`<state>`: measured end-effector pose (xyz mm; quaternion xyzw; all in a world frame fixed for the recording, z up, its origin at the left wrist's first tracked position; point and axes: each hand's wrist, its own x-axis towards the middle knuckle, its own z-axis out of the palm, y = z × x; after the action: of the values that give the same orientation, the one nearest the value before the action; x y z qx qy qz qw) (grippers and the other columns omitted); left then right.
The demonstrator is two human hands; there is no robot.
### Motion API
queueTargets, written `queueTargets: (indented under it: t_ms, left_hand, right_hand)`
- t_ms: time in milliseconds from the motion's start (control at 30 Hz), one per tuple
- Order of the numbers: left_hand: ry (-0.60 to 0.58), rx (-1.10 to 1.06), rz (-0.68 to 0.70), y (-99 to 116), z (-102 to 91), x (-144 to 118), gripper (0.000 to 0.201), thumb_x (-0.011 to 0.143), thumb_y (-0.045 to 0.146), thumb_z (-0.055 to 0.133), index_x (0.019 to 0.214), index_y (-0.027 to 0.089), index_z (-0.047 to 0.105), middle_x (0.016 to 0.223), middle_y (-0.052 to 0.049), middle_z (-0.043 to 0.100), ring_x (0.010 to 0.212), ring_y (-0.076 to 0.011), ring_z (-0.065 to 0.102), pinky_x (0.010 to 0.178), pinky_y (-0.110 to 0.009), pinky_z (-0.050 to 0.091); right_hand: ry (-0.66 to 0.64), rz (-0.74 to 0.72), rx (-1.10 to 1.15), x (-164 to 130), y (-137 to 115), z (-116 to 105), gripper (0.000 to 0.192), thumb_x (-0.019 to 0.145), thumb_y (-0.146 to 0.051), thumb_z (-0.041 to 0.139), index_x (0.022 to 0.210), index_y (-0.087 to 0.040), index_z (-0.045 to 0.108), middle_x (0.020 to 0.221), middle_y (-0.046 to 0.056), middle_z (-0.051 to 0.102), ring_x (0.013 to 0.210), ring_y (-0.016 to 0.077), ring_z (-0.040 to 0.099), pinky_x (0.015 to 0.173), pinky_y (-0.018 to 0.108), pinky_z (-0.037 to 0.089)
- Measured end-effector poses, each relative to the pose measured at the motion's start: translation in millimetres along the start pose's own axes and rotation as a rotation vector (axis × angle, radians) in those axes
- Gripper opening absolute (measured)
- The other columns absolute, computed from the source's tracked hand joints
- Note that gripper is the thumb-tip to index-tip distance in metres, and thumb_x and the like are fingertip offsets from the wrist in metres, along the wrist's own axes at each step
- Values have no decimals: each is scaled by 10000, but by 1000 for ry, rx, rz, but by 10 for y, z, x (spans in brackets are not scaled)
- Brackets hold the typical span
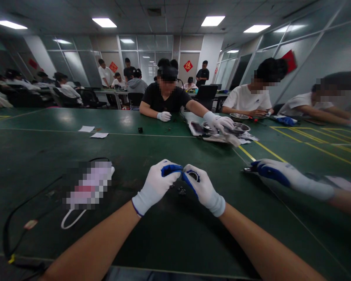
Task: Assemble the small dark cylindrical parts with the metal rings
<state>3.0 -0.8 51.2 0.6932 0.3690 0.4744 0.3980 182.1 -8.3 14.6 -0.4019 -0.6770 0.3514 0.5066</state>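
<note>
Hands meet at lower centre of the frame, both in white gloves with blue-coated fingertips. Left hand [156, 185] is curled, thumb and forefinger pinched together at the point where it touches the right hand [203, 189]. Right hand is closed around a small round dark part [194, 175], which shows just above its fingers, at the top of the grip and right beside the left fingertips. Whether the left fingers also clamp the part or only something smaller against it cannot be told; the contact point is too small and dark.

Small dark pieces [181, 191] lie loose on the green table [163, 234] directly below the gap between the two hands, apart from both gloves.

Left of the hands, mid-left of the frame: a blurred-out flat object [87, 185] with a white loop under it, and a black cable [20, 207] curving round toward the lower left corner.

Right of the hands: a neighbour's gloved hand [277, 175] reaches in from the right edge, fingertips on a small metal item on the table, well apart from the person's own hands.

Upper centre: a person in a black shirt [166, 99] sits across the table, one gloved hand over metal bowls [240, 127]. Two paper slips [92, 132] lie at upper left of the tabletop.
</note>
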Motion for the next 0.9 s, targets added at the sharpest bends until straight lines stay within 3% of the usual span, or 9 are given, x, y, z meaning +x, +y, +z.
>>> queueTargets:
  t_ms: [300, 567, 900]
  left_hand:
    - [35, 163, 34, 55, 27, -66, 86, 831, 199, 733, 911, 176, 715, 974, -32, 676, 916, -200, 690, 843, -337, 580]
    - [118, 372, 37, 103, 135, -135, 42, 845, 218, 747, 878, 195, 735, 1003, -42, 624, 962, -220, 648, 871, -377, 570]
    - [99, 438, -1, 122, 130, -123, 36, 835, 212, 737, 806, 190, 732, 999, -49, 626, 962, -226, 630, 882, -398, 546]
  right_hand:
    - [-43, -124, -107, -44, -82, 60, 134, 849, -231, 633, 918, -226, 518, 804, -13, 572, 695, 164, 536, 634, 300, 443]
    - [32, -227, -180, -88, -17, 151, 265, 860, -122, 552, 1095, -223, 480, 945, 32, 571, 812, 196, 582, 725, 345, 509]
    - [79, -310, -274, -109, 34, 234, 295, 876, -116, 546, 1144, -216, 471, 1028, 76, 546, 889, 224, 587, 792, 414, 558]
